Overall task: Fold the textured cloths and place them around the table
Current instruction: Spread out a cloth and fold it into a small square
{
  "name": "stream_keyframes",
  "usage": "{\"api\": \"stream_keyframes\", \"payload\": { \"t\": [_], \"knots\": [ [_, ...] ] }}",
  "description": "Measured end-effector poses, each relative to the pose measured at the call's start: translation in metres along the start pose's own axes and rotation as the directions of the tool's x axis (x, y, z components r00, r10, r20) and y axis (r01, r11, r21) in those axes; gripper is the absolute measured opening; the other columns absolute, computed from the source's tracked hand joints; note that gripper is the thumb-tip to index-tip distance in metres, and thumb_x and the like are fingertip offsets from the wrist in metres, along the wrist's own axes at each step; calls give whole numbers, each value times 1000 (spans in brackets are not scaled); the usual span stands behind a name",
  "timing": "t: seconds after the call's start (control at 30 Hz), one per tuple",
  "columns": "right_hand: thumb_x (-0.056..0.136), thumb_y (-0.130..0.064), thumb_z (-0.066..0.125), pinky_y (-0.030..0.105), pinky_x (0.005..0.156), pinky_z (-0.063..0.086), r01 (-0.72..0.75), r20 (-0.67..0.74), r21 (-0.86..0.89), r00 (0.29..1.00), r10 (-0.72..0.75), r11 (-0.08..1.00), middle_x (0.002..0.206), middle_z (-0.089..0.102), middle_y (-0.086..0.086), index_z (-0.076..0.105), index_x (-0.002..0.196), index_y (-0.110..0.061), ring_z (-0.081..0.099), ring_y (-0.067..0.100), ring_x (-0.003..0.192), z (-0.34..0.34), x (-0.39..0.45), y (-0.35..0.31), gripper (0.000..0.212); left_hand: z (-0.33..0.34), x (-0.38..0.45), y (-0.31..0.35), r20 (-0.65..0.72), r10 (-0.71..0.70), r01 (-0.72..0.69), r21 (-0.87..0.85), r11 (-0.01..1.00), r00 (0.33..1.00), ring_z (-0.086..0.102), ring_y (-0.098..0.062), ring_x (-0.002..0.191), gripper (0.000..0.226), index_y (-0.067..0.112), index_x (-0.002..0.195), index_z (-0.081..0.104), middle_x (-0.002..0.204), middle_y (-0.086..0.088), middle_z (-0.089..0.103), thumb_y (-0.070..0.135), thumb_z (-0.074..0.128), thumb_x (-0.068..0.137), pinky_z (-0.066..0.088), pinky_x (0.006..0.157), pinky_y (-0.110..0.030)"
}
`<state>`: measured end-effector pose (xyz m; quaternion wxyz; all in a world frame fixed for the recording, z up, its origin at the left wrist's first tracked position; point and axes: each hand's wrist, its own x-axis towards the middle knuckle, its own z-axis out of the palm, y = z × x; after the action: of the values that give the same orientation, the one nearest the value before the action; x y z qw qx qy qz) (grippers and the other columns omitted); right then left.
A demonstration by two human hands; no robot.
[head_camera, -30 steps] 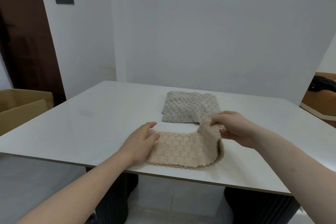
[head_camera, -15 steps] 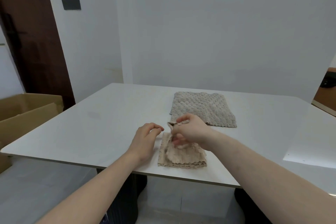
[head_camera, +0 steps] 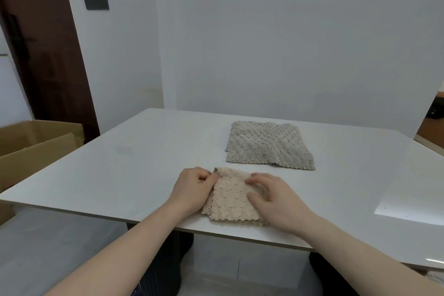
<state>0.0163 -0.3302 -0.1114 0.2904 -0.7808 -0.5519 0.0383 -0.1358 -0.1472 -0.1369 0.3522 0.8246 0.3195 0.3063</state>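
The beige cloth [head_camera: 231, 199] is now folded small at the tabletop's [head_camera: 144, 163] near edge. The left hand [head_camera: 192, 190] pinches its side with curled fingers, and the right hand [head_camera: 276, 202] presses it flat with loose fingers. It looks ready to place, like the gray cloth [head_camera: 266, 145] behind.

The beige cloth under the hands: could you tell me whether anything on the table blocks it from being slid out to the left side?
Nothing visible does. The beige cloth lies folded at the near edge under both hands; the table to its left shows only bare surface. The grey cloth lies farther back, out of that path.
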Motion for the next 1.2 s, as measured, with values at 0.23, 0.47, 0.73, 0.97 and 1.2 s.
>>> {"api": "stream_keyframes", "payload": {
  "t": [0.23,0.47,0.73,0.97,1.2],
  "knots": [
    [102,-44,51,14,117,13,-16,-8,42,1000,16,999,154,39,-23,54,142,-38,25,-5,143,14,-8,15,41,-1,-4,4,-42,-15,15,-3,1000,999,55,-14,81,68,14,46,50,65,16,62,69,58,85,49,85,-41],
    [103,-48,49,27,126,12,4,-31,124,1000,0,992,163,20,-26,42,150,-44,11,-5,151,6,-8,11,48,0,-1,-3,69,48,-53,71,996,996,43,-5,119,42,20,64,74,103,25,63,48,65,93,36,107,-43],
    [105,-52,27,43,128,-6,3,194,-192,980,35,981,171,-5,-12,8,163,-32,-12,11,156,25,3,-3,65,3,-4,5,-76,30,-15,183,983,997,47,-12,113,26,25,69,64,102,20,55,41,65,89,39,98,-34],
    [105,-55,22,44,127,-8,-20,231,-241,970,77,970,171,-12,-9,-3,164,-27,-17,13,156,29,3,0,69,6,-22,9,326,303,-402,299,866,895,-1,7,152,54,38,157,29,164,24,16,42,38,103,3,126,-34],
    [102,-64,16,39,127,-11,-56,279,-263,951,132,963,167,-18,-15,-10,162,-28,-15,4,154,8,-22,22,74,7,-20,16,455,82,-306,446,841,887,-11,4,152,59,31,163,5,168,19,-2,40,23,107,-9,126,-33]
  ]
}}
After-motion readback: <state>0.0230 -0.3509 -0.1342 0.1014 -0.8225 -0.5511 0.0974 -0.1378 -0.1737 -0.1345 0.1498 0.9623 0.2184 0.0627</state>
